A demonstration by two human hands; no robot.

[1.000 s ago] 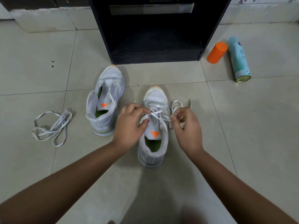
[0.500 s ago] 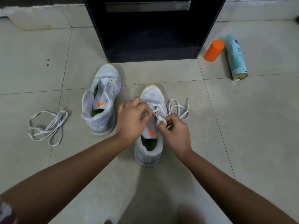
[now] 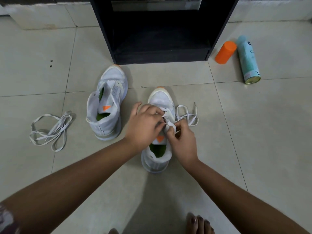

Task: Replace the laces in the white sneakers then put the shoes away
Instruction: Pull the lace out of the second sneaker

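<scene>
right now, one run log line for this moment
step: lacing right sneaker | left hand: on lace at eyelets | right hand: pinching lace | left sneaker: unlaced | spare lace: on floor

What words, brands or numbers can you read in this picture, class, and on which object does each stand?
None can be read.
Pale teal spray can lying on the floor: dark mark and faint print, too blurred to read.
Orange plastic cap: no text visible.
White sneakers: orange tongue patches, no readable lettering.
</scene>
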